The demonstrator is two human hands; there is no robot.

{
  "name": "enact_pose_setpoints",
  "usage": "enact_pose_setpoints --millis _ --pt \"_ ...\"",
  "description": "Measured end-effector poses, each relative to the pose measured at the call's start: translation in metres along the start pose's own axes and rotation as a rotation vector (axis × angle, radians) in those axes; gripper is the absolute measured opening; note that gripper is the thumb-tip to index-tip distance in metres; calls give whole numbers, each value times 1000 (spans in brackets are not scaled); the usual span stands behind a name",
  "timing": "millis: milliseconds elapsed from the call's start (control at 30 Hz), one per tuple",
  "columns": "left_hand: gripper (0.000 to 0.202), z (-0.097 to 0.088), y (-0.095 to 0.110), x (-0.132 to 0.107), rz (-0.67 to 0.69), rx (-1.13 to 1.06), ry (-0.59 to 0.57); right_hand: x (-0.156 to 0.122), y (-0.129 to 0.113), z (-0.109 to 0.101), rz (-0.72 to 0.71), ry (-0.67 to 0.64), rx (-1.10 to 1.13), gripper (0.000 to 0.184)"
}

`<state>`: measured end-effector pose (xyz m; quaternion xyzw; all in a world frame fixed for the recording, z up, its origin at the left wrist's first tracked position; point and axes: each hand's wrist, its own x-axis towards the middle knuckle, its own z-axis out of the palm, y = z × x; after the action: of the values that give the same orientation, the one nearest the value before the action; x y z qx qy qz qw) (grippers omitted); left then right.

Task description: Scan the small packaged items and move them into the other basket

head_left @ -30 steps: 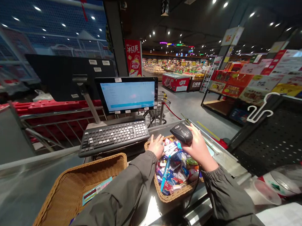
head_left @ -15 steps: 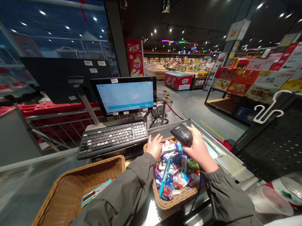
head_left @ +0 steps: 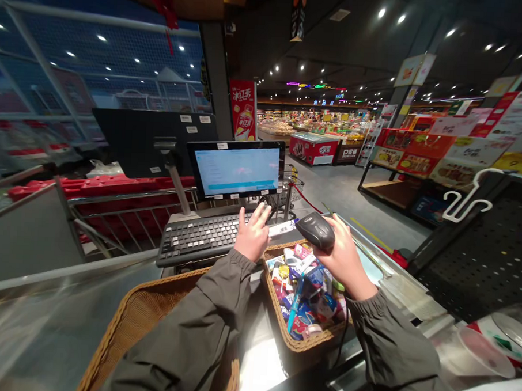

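My right hand (head_left: 345,257) is wrapped round a black barcode scanner (head_left: 315,229), its head pointing left above the far side of a wicker basket (head_left: 295,344). The basket is filled with small colourful wrapped snacks and sweets. A slim white-and-blue packet (head_left: 282,227) with a printed barcode sticks out from my left hand (head_left: 253,234), its far end close to the scanner's head. My left fingers are partly stretched beside the keyboard, and the grip on the packet is partly hidden. A bright blue pen-shaped item (head_left: 296,303) lies on top of the snacks.
A black keyboard (head_left: 198,239) stands before a lit monitor (head_left: 240,170). At lower left a second wicker basket (head_left: 121,322) is partly covered by my sleeve. Clear plastic tubs (head_left: 481,349) stand at right, below a white hanger (head_left: 467,199). A cable runs down beside the snack basket.
My left hand has lifted the slim packet out of the snack basket and moved left towards the keyboard. The scanner stays in my right hand. The view has shifted slightly left.
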<state>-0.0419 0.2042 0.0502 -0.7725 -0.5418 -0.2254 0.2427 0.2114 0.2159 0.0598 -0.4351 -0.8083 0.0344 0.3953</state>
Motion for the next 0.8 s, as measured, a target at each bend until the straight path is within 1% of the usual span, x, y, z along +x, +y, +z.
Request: enact_pose_setpoints --millis 167,300,400,533,700,800 --pt "13 -31 -19 -12 -38 53 61 0 -24 5 -46 20 -3 54" --pt "12 -46 -35 -22 -76 48 70 3 -43 12 -86 3 -13 52" --pt "10 -53 -47 -29 -93 53 65 5 -57 19 -122 -13 -2 52" --pt "9 -60 -61 -38 -108 124 57 5 -73 28 -165 -31 9 50" --pt "12 -66 -71 -47 -113 147 75 1 -89 34 -182 -99 11 49" --pt "15 -71 -75 -51 -121 131 102 -2 -98 36 -189 -114 16 46"
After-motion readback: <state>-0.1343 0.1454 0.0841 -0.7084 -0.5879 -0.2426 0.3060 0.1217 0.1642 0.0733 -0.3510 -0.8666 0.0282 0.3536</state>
